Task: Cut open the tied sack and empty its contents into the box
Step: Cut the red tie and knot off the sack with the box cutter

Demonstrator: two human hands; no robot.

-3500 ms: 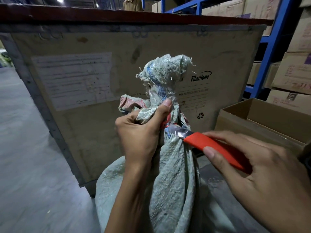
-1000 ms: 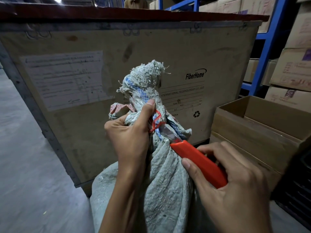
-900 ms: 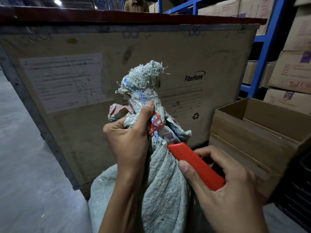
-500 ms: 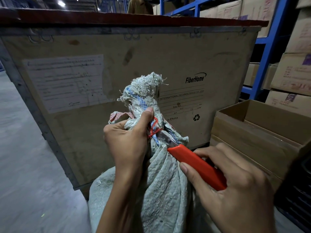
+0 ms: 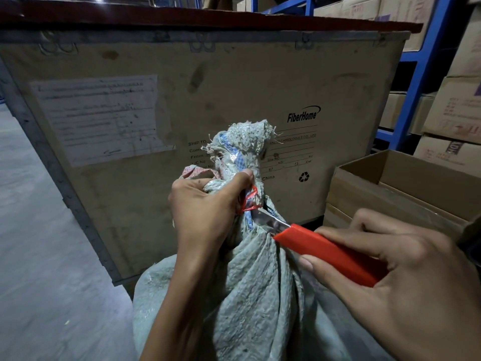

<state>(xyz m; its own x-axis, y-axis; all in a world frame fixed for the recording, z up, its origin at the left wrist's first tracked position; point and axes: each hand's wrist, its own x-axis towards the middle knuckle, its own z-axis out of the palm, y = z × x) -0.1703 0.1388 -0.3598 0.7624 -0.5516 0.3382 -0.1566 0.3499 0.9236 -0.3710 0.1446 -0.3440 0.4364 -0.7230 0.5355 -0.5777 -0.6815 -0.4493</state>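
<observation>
A grey woven sack (image 5: 255,295) stands upright in front of me, its neck bunched and tied with a red plastic string (image 5: 249,199). My left hand (image 5: 205,212) grips the neck just below the frayed top, thumb against the string. My right hand (image 5: 400,290) holds a red-handled utility knife (image 5: 328,252); its bare blade (image 5: 270,220) lies against the neck right under the red tie. An open cardboard box (image 5: 406,186) sits to the right of the sack.
A large plywood crate (image 5: 182,100) with metal edging and a paper label stands directly behind the sack. Blue shelving (image 5: 419,74) stacked with cartons fills the right side. Bare concrete floor (image 5: 33,256) stretches to the left.
The knife blade has worked up along the sack's neck, from below the tie to right under the red string. My left hand keeps its grip; the view has shifted slightly.
</observation>
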